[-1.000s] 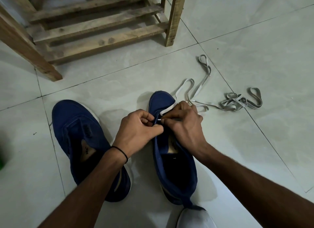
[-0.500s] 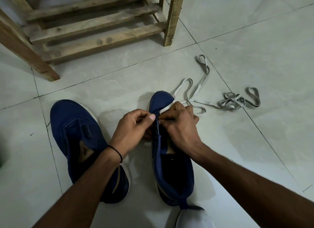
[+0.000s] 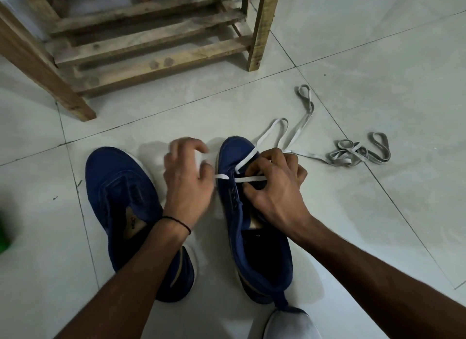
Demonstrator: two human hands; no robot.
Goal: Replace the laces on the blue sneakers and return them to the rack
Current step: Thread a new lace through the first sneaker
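Here the sneaker being laced lies toe-away, mid-floor, with its lace crossing the lowest eyelets. The right hand pinches that lace over the tongue, grip clenched on it, probably to keep it taut. The left hand, at nine o'clock of the toe, is blurred (fingers look loose), so I cannot tell whether its grip holds the lace tip. The second sneaker waits at nine, a tangle at two and the rack at eleven.

Home: tiled floor, wooden rack
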